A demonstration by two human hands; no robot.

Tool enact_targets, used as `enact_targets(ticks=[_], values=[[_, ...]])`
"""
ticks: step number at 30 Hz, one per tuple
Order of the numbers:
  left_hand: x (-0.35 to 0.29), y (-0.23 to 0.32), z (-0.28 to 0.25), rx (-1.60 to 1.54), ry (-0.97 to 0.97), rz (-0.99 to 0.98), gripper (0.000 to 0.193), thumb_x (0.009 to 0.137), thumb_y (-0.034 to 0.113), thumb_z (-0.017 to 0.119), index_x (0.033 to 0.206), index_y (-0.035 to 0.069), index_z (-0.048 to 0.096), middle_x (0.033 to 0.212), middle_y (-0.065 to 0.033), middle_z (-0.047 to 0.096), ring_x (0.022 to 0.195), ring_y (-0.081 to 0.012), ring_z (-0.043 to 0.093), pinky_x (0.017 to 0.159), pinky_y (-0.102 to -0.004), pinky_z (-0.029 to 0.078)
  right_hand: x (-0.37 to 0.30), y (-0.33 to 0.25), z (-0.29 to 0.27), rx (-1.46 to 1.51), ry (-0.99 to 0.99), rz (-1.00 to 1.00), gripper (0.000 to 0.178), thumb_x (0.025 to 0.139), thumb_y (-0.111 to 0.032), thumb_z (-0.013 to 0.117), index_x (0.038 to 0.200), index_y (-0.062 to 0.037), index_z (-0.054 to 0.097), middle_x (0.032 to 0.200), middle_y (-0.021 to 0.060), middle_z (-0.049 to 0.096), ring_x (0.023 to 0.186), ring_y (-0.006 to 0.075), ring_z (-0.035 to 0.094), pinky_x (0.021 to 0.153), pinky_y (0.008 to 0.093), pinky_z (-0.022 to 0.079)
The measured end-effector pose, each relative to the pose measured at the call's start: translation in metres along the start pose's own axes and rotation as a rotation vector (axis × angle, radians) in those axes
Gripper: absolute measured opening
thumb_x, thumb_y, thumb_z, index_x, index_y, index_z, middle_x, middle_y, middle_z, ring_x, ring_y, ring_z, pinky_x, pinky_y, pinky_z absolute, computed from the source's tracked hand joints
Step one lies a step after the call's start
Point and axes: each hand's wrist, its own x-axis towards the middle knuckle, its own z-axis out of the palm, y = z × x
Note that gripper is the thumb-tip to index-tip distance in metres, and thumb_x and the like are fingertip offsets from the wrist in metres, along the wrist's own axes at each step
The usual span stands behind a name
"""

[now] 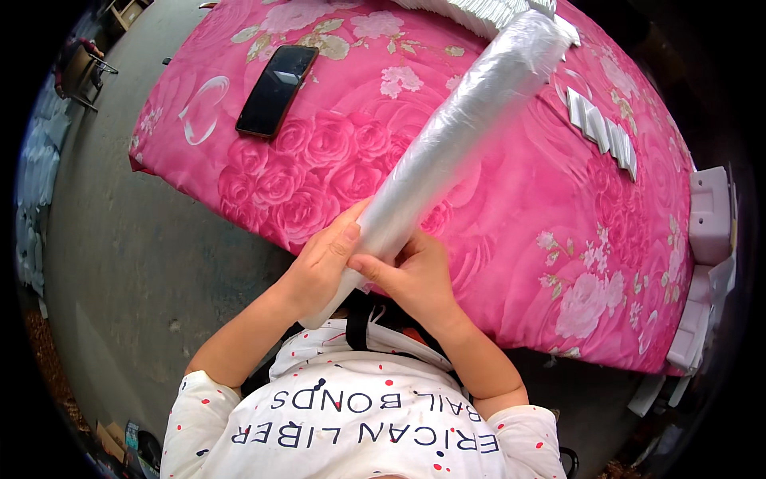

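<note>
A long roll of clear plastic film (459,132) slants across the view, its lower end close to my body and its far end over the pink table. My left hand (325,263) is wrapped round the lower part of the roll from the left side. On the other side my right hand (419,275) grips the same part, its thumb pressed on the film and its fingers partly hidden. Both thumbs lie close together. The lower end of the roll shows below my hands, beside the white printed shirt (359,415).
A pink floral cloth (319,176) covers the table. On it lie a dark smartphone (277,90), a fanned row of white flat pieces (602,132) and a white stack (467,14) at the back. White plastic containers (709,203) stand by the right edge. A chair (80,73) is far left.
</note>
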Motion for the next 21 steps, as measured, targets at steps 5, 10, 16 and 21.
enact_targets(ticks=[5,10,16,21], values=[[-0.013,-0.001,-0.011,0.163,-0.066,-0.308,0.044,0.096,0.036,0.036,0.119,0.0,0.049,0.088,-0.008,0.06,0.076,-0.014,0.058,0.07,-0.0284,0.048,-0.008,0.003,-0.012,-0.131,-0.192,0.091,0.038,0.069,-0.02,0.078,0.095,0.0006,0.061,0.062,-0.0002,0.055,0.055,0.0051,0.049,0.05,0.0219,0.039],[-0.046,-0.01,-0.028,0.355,-0.095,-0.429,0.039,0.086,0.034,0.058,0.105,-0.001,0.056,0.083,-0.0068,0.06,0.066,-0.0112,0.057,0.062,-0.0282,0.048,0.0,-0.001,-0.077,0.006,-0.013,0.071,0.039,0.074,-0.012,0.074,0.106,0.0033,0.057,0.075,0.002,0.06,0.066,0.0075,0.056,0.062,0.0205,0.046],[-0.062,-0.013,-0.03,0.394,-0.126,-0.628,0.039,0.081,0.028,0.065,0.105,-0.001,0.057,0.084,-0.0083,0.061,0.071,-0.0138,0.058,0.067,-0.0291,0.048,0.02,-0.012,-0.14,-0.056,0.179,0.025,0.039,0.082,-0.025,0.068,0.11,-0.0002,0.057,0.092,0.0023,0.06,0.075,0.0059,0.054,0.063,0.0186,0.044],[-0.063,-0.012,-0.025,0.562,-0.095,-0.564,0.044,0.077,0.032,0.066,0.104,-0.002,0.057,0.087,-0.0158,0.063,0.079,-0.0218,0.061,0.073,-0.0331,0.047,0.037,-0.023,-0.143,-0.137,0.154,0.027,0.034,0.084,-0.03,0.064,0.104,-0.0027,0.061,0.085,0.0001,0.06,0.072,0.0054,0.053,0.059,0.0182,0.041]])
